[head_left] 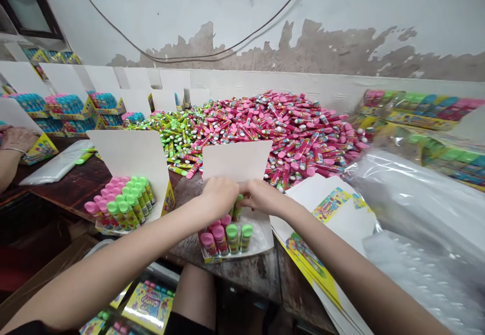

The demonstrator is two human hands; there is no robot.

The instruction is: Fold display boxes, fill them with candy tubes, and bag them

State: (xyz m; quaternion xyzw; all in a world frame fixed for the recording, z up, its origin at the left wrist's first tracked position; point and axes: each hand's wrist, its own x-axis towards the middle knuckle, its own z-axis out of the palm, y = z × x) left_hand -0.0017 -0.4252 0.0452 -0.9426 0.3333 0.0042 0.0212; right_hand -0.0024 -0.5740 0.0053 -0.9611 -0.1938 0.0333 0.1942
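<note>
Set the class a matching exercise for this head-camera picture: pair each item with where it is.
Items
1. Person's left hand
2. Heap of pink tubes
3. Clear plastic sheeting
4. Co-worker's hand

Places
A. Far left edge of the view
B. Right side of the view
C. Above the open front box
D. Beyond the person's hands, towards the wall

Pairs: 1-C, 2-D, 3-B, 4-A

Bright, even indoor light leaves only soft shadows, and glare streaks the plastic sheeting (417, 208) at right of frame. The wall (242, 11) bends with wide-angle distortion toward the upper corners.
</note>
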